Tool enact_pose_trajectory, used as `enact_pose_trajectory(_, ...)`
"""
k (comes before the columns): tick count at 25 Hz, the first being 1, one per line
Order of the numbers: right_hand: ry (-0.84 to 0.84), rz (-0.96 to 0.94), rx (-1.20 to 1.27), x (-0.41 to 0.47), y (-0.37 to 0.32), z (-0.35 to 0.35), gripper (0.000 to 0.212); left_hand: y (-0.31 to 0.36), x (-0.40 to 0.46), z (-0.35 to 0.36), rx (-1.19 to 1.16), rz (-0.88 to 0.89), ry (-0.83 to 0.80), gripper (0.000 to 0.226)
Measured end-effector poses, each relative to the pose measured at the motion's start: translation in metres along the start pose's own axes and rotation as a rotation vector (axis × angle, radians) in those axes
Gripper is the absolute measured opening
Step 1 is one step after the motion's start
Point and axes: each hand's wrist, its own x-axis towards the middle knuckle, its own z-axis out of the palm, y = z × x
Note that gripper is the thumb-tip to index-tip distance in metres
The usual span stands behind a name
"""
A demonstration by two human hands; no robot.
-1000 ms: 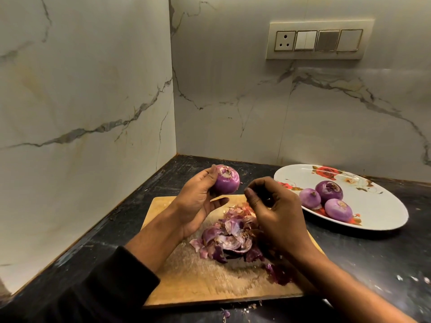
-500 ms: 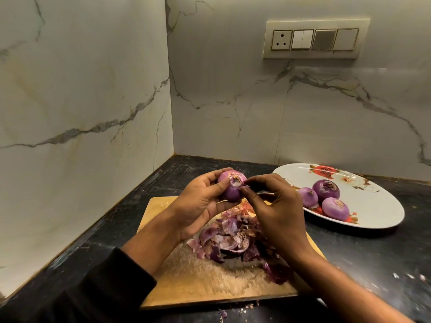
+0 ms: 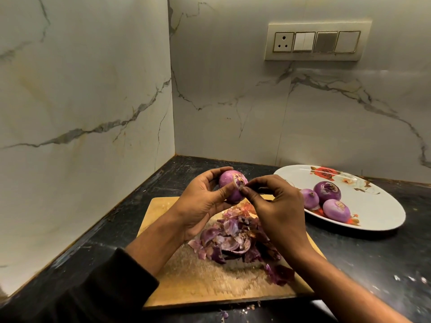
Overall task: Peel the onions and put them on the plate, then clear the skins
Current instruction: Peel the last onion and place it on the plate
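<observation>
My left hand (image 3: 200,201) grips a purple onion (image 3: 229,184) above the far end of a wooden cutting board (image 3: 186,278). My right hand (image 3: 277,208) pinches a bit of skin at the onion's cut end with thumb and forefinger. A pile of purple onion skins (image 3: 235,241) lies on the board beneath both hands. To the right, a white oval plate (image 3: 377,213) with a red flower print holds three peeled onions (image 3: 326,192).
The board sits on a black counter (image 3: 373,264) in a corner of two marble walls. A few skin scraps (image 3: 224,313) lie off the board's near edge. A switch panel (image 3: 317,41) is on the back wall.
My right hand rose from over the skin pile to the onion and now pinches its end. My left hand turned the onion slightly and holds it a little lower.
</observation>
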Motion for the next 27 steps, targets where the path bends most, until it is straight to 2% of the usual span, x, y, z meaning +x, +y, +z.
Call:
enact_pose_trajectory(8,-0.107,0.061,-0.042,0.0044,0.0038,0.0020,0.023,-0.0008,-0.0031,0.0026,0.044,-0.030,-0.024,0.050)
enact_pose_trajectory(12,-0.189,0.017,-0.055,0.0040,0.0031,0.0050,0.030,0.0002,-0.0043,0.0018,0.024,-0.045,-0.064,0.051)
enact_pose_trajectory(18,-0.080,-0.039,0.029,-0.0004,0.0020,0.0046,0.026,0.0028,-0.0028,0.0001,-0.005,-0.052,-0.073,0.046)
enact_pose_trajectory(27,-0.171,-0.127,-0.113,0.0066,0.0055,-0.0021,0.026,0.0044,-0.0043,0.0014,0.046,-0.061,-0.072,0.047)
